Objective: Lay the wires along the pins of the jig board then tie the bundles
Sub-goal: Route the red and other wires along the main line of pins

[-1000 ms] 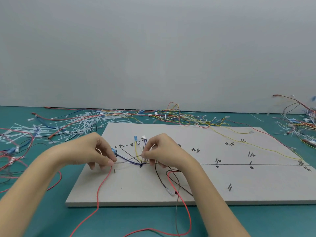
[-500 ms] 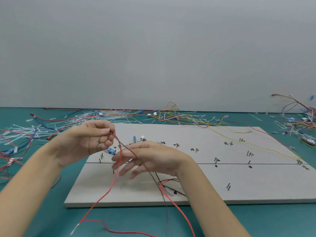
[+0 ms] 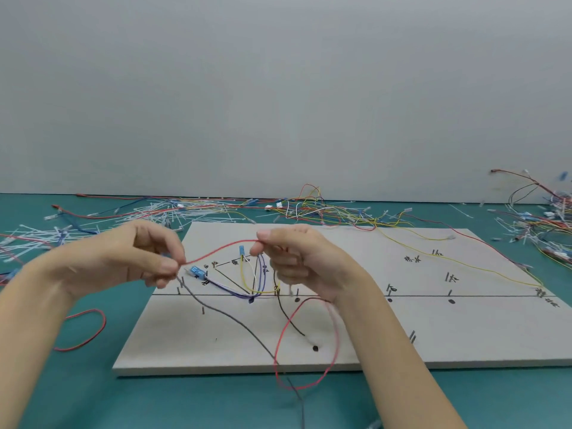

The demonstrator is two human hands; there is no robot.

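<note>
Red wire [image 3: 221, 249] stretched above the jig board [image 3: 371, 329], pinched by our left hand [image 3: 133, 258] and right hand [image 3: 297, 258]; white cable ties [image 3: 148, 213] and loose wires [image 3: 325, 207] strewn behind; teal tabletop [image 3: 77, 391], grey wall [image 3: 278, 88] beyond.
</note>
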